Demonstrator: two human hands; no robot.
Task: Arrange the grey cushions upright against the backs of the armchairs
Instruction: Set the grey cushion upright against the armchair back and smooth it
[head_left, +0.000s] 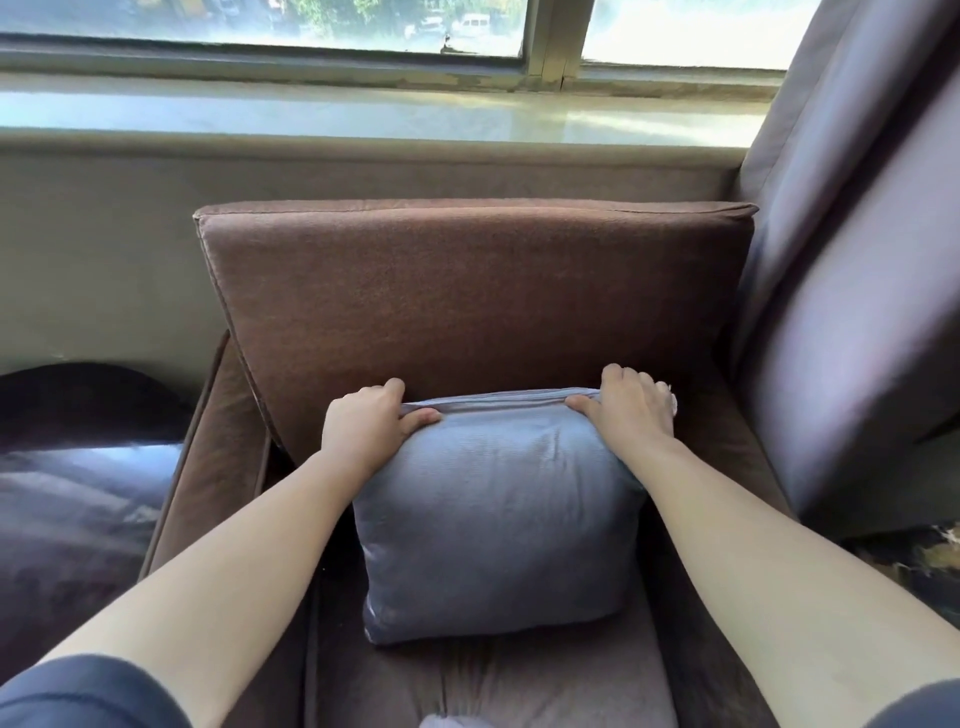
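A brown armchair (208, 467) filled most of the view, its padded back (467, 291) standing against a pale wall under a window (260, 21) with a wide sill (363, 111). A dark curtain (857, 260) hung along the right side, beside the chair's right arm. To the left of the chair lay a dark, glossy surface (78, 493); what it was could not be told.

The grey cushion (498, 509) stood upright on the seat (519, 686), about midway between the arms, its top edge close in front of the lower part of the back. Whether it touched the back could not be seen.

The left hand (363, 421) gripped the cushion's top left corner, with the thumb on the front face and the fingers curled over the top edge. The right hand (631, 410) gripped the top right corner in the same way, thumb in front and fingers wrapped behind. Both forearms were bare, and dark blue sleeves (88, 696) showed at the bottom corners.
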